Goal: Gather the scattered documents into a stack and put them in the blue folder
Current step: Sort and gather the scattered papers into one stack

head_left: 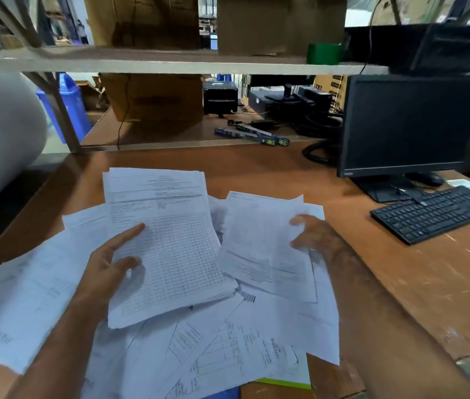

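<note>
Left hand: my left hand [107, 263] grips a thick stack of documents [167, 243], thumb on the top sheet, index finger stretched along its left edge; the stack is lifted and tilted above the loose sheets.
Right hand: my right hand [311, 234] is closed on the right edge of a thinner bunch of sheets [259, 243], just beside the stack.
Scattered documents: more loose papers [228, 355] lie spread over the desk [400, 269] under both hands, overlapping at odd angles.
Blue folder: a small strip of blue [222, 394] shows at the bottom edge beneath the papers; I cannot tell if it is the folder.
Green edge: a green strip [285, 383] peeks out under the nearest sheets.
Right of the papers: a black keyboard [435, 213] and a dark monitor [412, 125] stand well apart from them.
</note>
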{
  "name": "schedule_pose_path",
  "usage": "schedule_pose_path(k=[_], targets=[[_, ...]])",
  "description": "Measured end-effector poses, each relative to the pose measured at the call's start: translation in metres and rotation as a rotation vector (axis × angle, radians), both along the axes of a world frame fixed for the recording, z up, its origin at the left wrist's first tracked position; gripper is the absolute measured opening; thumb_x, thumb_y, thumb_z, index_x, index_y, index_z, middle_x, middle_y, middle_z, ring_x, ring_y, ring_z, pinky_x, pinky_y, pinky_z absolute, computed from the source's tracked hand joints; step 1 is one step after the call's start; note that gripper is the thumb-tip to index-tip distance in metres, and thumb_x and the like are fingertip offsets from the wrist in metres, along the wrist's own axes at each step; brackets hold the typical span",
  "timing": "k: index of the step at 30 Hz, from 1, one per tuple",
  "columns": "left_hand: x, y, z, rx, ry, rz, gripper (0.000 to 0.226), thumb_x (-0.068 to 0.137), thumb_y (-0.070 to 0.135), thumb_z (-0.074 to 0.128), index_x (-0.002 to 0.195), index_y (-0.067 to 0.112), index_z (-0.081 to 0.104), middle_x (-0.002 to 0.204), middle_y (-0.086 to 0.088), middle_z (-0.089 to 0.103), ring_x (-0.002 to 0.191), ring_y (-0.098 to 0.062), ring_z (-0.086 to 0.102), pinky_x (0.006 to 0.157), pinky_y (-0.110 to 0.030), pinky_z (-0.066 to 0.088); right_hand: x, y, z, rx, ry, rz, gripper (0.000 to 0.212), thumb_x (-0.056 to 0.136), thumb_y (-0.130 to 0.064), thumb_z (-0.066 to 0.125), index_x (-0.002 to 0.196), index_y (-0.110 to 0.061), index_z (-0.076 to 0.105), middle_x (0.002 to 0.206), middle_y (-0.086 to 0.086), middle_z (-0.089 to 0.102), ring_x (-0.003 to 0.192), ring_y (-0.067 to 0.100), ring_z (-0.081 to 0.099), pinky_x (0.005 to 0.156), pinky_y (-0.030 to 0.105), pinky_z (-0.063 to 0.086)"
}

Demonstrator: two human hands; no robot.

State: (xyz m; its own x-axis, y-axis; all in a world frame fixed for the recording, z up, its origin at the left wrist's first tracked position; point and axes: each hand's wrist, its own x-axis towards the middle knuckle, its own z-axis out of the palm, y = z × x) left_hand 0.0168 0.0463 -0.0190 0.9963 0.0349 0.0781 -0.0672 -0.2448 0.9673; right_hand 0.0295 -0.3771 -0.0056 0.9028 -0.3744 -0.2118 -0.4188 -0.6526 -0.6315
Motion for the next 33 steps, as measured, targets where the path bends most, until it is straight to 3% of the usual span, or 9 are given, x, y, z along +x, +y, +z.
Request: schedule_pose_path(k=[2,5,11,15,18,22,25,29,33], targets=[[-0.002,-0.001,0.0,-0.009,0.001,-0.001,0.052,0.096,-0.003,0.064,0.129,0.037,0.07,0.154,0.013,0.049,0.139,-0.021,0.044,0.119,-0.05,0.037,-0.006,-0.01,-0.001,0.046,-0.115,0.119,0.041,0.085,0.003,0.07,0.114,-0.026,0.072,0.13,0.004,0.065,0.102,0.013,0.064,0.069,0.012,0.048],[-0.002,0.0,-0.002,0.029,0.016,0.007,0.051,0.097,-0.003,0.062,0.128,0.037,0.07,0.153,0.009,0.049,0.137,-0.024,0.046,0.118,-0.053,0.039,-0.02,-0.009,0.025,0.188,-0.401,0.242,0.044,0.096,0.011,0.052,0.122,-0.02,0.068,0.132,-0.003,0.065,0.126,0.016,0.059,0.096,0.013,0.046],[-0.01,-0.004,0.007,0.059,0.008,0.004,0.054,0.095,-0.008,0.061,0.128,0.035,0.07,0.153,0.005,0.049,0.138,-0.025,0.044,0.12,-0.049,0.035,-0.051,0.015,0.085,0.922,-0.626,0.261,0.037,0.101,-0.003,0.056,0.133,-0.019,0.064,0.129,-0.002,0.07,0.113,0.016,0.07,0.087,0.027,0.059],[-0.026,-0.02,0.018,0.016,-0.014,-0.101,0.056,0.095,-0.012,0.06,0.128,0.032,0.069,0.15,0.008,0.049,0.134,-0.024,0.048,0.105,-0.029,0.047,-0.044,0.063,0.057,0.502,-0.547,0.387,0.035,0.095,-0.017,0.07,0.13,-0.024,0.067,0.129,-0.019,0.066,0.118,-0.01,0.06,0.106,0.019,0.046],[-0.044,-0.027,0.04,-0.11,-0.035,-0.169,0.062,0.091,-0.014,0.06,0.139,0.025,0.058,0.144,0.004,0.053,0.122,-0.014,0.057,0.077,-0.01,0.053,-0.033,0.107,0.018,0.227,-0.539,0.458,0.042,0.089,-0.028,0.079,0.13,-0.028,0.068,0.131,-0.016,0.064,0.122,-0.007,0.054,0.108,0.019,0.038],[-0.064,-0.012,0.058,-0.096,-0.196,-0.11,0.046,0.099,0.011,0.066,0.135,0.036,0.051,0.121,0.036,0.064,0.101,0.005,0.068,0.072,-0.006,0.052,-0.03,0.15,-0.003,0.491,-0.453,0.492,0.054,0.088,-0.032,0.079,0.136,-0.042,0.058,0.145,-0.009,0.053,0.135,0.002,0.046,0.113,0.024,0.039],[-0.073,-0.008,0.066,-0.261,-0.006,-0.033,0.021,0.103,0.045,0.052,0.106,0.041,0.073,0.105,0.013,0.078,0.083,-0.006,0.075,0.062,-0.019,0.058,-0.029,0.171,-0.005,0.655,-0.444,0.52,0.047,0.088,-0.017,0.08,0.13,-0.03,0.066,0.141,-0.01,0.06,0.131,0.001,0.053,0.103,0.012,0.042],[-0.063,0.016,0.062,-0.379,0.091,-0.099,0.034,0.092,0.064,0.057,0.118,0.049,0.072,0.118,0.022,0.072,0.113,-0.003,0.068,0.083,-0.023,0.056,-0.023,0.194,-0.004,0.586,-0.531,0.523,0.034,0.088,-0.012,0.079,0.12,-0.016,0.074,0.128,-0.008,0.07,0.122,0.0,0.06,0.105,0.018,0.045],[-0.062,0.035,0.046,-0.098,0.041,-0.093,0.052,0.097,0.005,0.064,0.128,0.046,0.066,0.123,0.039,0.059,0.107,0.021,0.056,0.075,-0.003,0.049,-0.015,0.214,-0.008,0.536,-0.552,0.561,0.034,0.089,-0.016,0.078,0.122,-0.015,0.072,0.128,-0.008,0.069,0.122,0.003,0.061,0.111,0.032,0.046]])
